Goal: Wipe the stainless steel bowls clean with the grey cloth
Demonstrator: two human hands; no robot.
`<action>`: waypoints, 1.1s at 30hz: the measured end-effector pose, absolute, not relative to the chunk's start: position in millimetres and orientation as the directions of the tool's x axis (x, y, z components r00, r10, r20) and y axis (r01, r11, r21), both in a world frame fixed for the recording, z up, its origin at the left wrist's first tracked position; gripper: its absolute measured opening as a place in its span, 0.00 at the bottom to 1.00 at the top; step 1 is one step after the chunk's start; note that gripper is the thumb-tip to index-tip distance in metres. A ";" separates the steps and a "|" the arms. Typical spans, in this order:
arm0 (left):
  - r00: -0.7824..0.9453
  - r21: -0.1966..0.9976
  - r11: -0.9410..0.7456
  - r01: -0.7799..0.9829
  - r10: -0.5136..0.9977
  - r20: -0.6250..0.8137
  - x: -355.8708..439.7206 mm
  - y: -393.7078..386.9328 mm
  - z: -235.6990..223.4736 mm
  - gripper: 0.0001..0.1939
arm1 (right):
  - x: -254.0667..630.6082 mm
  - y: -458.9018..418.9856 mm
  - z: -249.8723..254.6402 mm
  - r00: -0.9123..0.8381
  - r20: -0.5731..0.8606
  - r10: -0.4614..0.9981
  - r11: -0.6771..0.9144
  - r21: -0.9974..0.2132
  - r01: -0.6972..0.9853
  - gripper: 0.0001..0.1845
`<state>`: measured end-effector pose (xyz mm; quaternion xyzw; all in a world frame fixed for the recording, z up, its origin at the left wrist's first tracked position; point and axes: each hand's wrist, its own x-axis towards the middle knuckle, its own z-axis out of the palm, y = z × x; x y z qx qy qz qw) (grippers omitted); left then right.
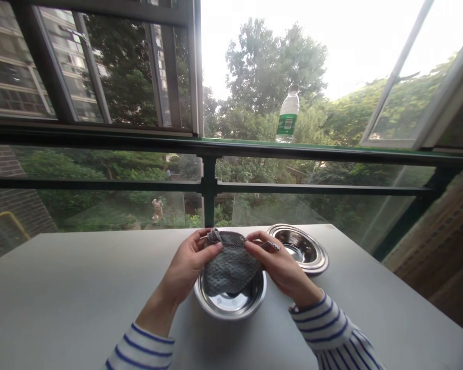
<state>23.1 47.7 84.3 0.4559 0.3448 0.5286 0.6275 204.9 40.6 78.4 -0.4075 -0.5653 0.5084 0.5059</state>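
Observation:
A small grey textured cloth pouch [230, 270] hangs above a shiny metal bowl [233, 312], its top edge toward the far side. My left hand [183, 264] pinches the upper left corner, where the fabric is bunched. With thumb and fingers, my right hand [280, 267] grips the upper right corner. A short twisted cord [272, 246] sticks out by the right fingers. The pouch's mouth looks slightly parted between both hands; its inside cannot be made out. It covers the far part of the bowl.
Another metal bowl or dish with a wide rim [319, 259] stands at the table's back right. The white table [100, 298] ends at a dark railing [139, 141]. A plastic bottle with a green label [287, 123] stands on the railing by the open window.

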 end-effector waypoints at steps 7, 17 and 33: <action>0.236 0.955 0.029 -0.295 0.971 0.044 31.0 43.2 83.8 0.26 | 197.8 42.0 72.1 -0.107 0.326 0.939 0.335 -0.939 0.077 0.13; 0.195 0.987 -0.048 -0.155 0.978 0.078 20.0 49.4 82.3 0.16 | 209.7 36.5 79.1 -0.305 0.171 0.937 0.160 -0.985 -0.062 0.29; 0.179 0.995 -0.057 -0.077 0.981 0.070 23.2 50.5 82.0 0.19 | 195.9 47.1 59.0 -0.114 0.210 0.971 0.179 -0.955 -0.236 0.19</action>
